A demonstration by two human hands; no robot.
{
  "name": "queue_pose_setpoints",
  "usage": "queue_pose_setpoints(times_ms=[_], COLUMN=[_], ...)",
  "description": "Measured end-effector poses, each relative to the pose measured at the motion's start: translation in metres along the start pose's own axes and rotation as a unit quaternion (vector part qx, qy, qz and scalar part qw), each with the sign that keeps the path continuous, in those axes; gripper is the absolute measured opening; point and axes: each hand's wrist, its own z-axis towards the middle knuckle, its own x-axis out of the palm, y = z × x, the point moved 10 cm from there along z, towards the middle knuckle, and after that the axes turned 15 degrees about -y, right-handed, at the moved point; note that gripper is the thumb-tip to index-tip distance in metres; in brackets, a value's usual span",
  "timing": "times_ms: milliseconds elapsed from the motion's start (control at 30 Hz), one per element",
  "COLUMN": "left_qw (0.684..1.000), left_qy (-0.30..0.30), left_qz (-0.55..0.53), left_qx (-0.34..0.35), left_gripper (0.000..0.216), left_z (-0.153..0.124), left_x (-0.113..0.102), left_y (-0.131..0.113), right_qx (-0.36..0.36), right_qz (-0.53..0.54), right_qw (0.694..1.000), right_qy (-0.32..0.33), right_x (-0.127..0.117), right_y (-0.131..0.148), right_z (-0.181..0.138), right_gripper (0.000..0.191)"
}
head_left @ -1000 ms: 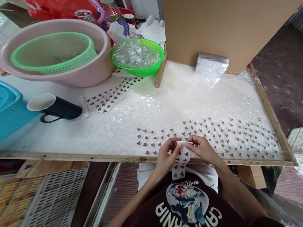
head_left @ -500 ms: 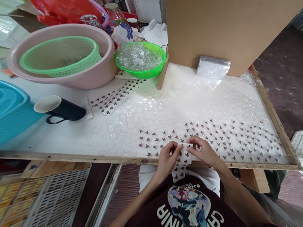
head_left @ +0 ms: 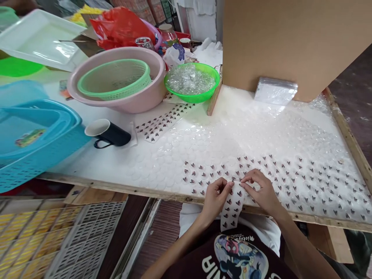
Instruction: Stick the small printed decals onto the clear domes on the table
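Observation:
A white strip of stickers (head_left: 231,211) with small dark printed motifs hangs over the table's front edge, its lower end in front of the shirt. At its upper left edge, my left hand (head_left: 215,198) pinches the strip between thumb and fingers. My right hand (head_left: 261,192) is closed at the strip's upper right corner, thumb and forefinger together; a single sticker between them cannot be made out. Around and beyond both hands, rows of clear round pieces (head_left: 293,182) bear the same motif. Plain clear round pieces (head_left: 162,159) lie to the left.
A sticker sheet (head_left: 165,120) lies beside a dark mug (head_left: 112,133) tipped on its side. Behind are a pink basin (head_left: 119,104) and a green bowl (head_left: 200,97) of clear wrapping. Blue baskets (head_left: 64,135) stand left. Cardboard (head_left: 279,42) rises behind; a wooden rim (head_left: 130,190) edges the table.
The view has swung left, showing more of the blue baskets and a white tray. The strip now hangs straighter and its face shows more fully. Both hands stay at its top.

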Motion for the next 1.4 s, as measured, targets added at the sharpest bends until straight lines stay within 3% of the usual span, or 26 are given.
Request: queue_pose_setpoints(times_ms=[167, 267, 333, 733, 900, 1133, 1400], left_qw=[1.0, 1.0, 1.0, 0.999, 0.998, 0.998, 0.998], left_qy=[-0.001, 0.004, 0.007, 0.014, 0.03, 0.017, 0.017], left_qz=[-0.004, 0.003, 0.008, 0.024, 0.038, 0.023, 0.022], left_qx=[0.007, 0.015, 0.015, 0.035, 0.042, 0.05, 0.057], left_gripper=[0.04, 0.041, 0.042, 0.041, 0.038, 0.04, 0.041], left_z=[0.0, -0.002, -0.003, -0.005, -0.01, -0.011, -0.01], left_x=[0.002, 0.003, 0.003, 0.005, 0.005, 0.002, 0.003], left_y=[-0.002, -0.004, -0.004, -0.003, -0.001, 0.003, 0.004], right_qx=[0.067, 0.112, 0.126, 0.153, 0.124, 0.113, 0.09], right_qz=[0.052, 0.074, 0.087, 0.143, 0.154, 0.057, -0.021], right_qw=[0.996, 0.991, 0.987, 0.976, 0.98, 0.992, 0.996], right_qy=[-0.041, 0.009, 0.04, 0.061, 0.006, -0.025, 0.015], right_x=[-0.003, 0.013, 0.023, 0.03, 0.017, 0.026, 0.057], right_y=[-0.011, -0.014, -0.013, -0.013, -0.017, -0.038, -0.057], right_z=[0.005, 0.004, 0.003, 0.003, 0.025, 0.066, 0.078], right_gripper=[0.013, 0.036, 0.041, 0.042, 0.039, 0.042, 0.041])
